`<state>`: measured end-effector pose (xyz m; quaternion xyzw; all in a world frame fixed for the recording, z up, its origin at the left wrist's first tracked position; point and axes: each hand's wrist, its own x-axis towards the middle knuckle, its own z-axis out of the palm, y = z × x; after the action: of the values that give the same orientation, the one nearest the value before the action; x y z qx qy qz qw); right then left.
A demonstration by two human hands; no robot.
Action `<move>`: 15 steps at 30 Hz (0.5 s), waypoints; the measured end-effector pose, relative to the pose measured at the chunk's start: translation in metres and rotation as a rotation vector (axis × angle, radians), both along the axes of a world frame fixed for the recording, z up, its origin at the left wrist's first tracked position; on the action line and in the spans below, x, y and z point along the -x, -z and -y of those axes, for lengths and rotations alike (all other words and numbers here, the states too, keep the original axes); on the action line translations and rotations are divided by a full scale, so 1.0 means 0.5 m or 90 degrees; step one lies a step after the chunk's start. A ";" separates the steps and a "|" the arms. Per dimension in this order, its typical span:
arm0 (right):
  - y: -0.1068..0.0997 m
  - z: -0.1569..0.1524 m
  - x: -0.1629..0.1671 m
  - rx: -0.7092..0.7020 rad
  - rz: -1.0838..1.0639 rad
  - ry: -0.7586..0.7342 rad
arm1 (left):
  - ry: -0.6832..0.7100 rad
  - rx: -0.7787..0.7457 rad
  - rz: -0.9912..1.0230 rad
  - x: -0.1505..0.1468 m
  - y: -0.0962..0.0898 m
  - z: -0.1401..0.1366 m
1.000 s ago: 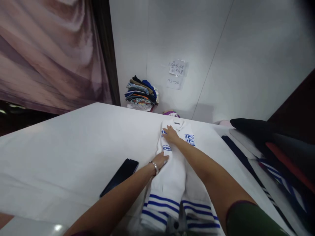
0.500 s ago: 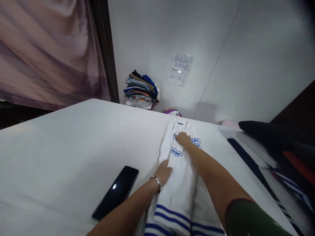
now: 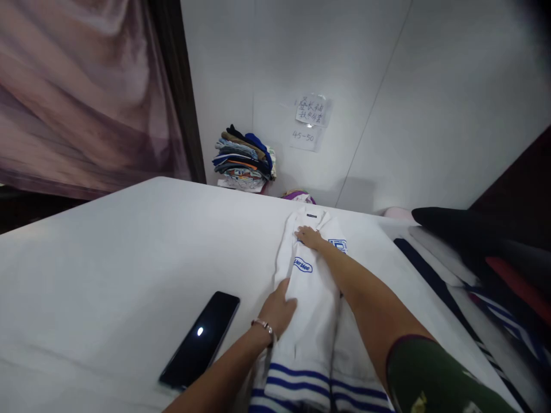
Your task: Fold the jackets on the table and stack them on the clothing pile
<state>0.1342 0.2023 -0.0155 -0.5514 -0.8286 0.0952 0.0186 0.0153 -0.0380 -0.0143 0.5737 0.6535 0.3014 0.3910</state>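
Note:
A white top (image 3: pixel 312 321) with blue lettering, blue badges and blue-striped hems lies lengthwise on the white table, its neck label toward the wall. One side is folded inward in a long strip. My left hand (image 3: pixel 279 310), with a bracelet at the wrist, grips the top's left folded edge about midway along; its thumb is on the cloth and some fingertips are hidden. Near the neck, my right hand (image 3: pixel 309 237) rests on the cloth with fingers stretched out, partly covering a blue badge. My right forearm passes over the right side of the top.
A black phone (image 3: pixel 200 339) lies on the white table (image 3: pixel 129 258) left of my forearm. Folded clothes (image 3: pixel 456 287) line the right side. A clothes stack (image 3: pixel 245 158) stands beyond the far edge, by the wall with paper signs (image 3: pixel 310 110). A pinkish curtain (image 3: pixel 86 92) hangs at left.
My right hand has slid slightly left across the cloth near the neck. My left hand keeps its hold on the edge, a little lower in view. The camera view has shifted slightly.

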 end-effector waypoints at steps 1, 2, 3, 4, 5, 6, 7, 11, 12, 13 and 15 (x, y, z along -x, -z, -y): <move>-0.011 0.002 -0.012 -0.016 -0.011 0.006 | 0.007 -0.012 -0.044 0.005 -0.001 0.011; -0.023 0.005 -0.028 -0.036 -0.022 0.017 | 0.013 -0.028 -0.083 0.010 -0.001 0.021; -0.034 0.010 -0.049 -0.058 -0.030 0.032 | 0.018 -0.049 -0.117 0.013 0.000 0.031; -0.043 0.015 -0.074 -0.077 -0.036 0.053 | 0.014 -0.078 -0.150 0.016 0.001 0.040; -0.049 0.022 -0.100 -0.094 -0.040 0.079 | 0.008 -0.117 -0.179 0.017 0.003 0.049; -0.051 0.029 -0.127 -0.107 -0.041 0.110 | 0.006 -0.164 -0.206 0.018 0.004 0.057; -0.050 0.035 -0.152 -0.121 -0.042 0.143 | 0.010 -0.213 -0.231 0.017 0.005 0.064; -0.007 0.057 -0.206 -0.119 -0.086 0.204 | 0.125 -0.322 -0.328 0.008 0.011 0.086; 0.009 0.061 -0.207 -0.097 -0.103 0.190 | 0.170 -0.300 -0.348 0.005 0.015 0.089; 0.026 0.065 -0.204 -0.072 -0.118 0.171 | 0.207 -0.264 -0.366 0.002 0.020 0.092; 0.054 0.069 -0.194 -0.032 -0.137 0.145 | 0.256 -0.186 -0.392 -0.004 0.033 0.094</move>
<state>0.2310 0.1676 -0.0423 -0.6279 -0.7559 0.1301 0.1318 0.0174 -0.0851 -0.0307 0.8032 0.5654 0.1225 0.1424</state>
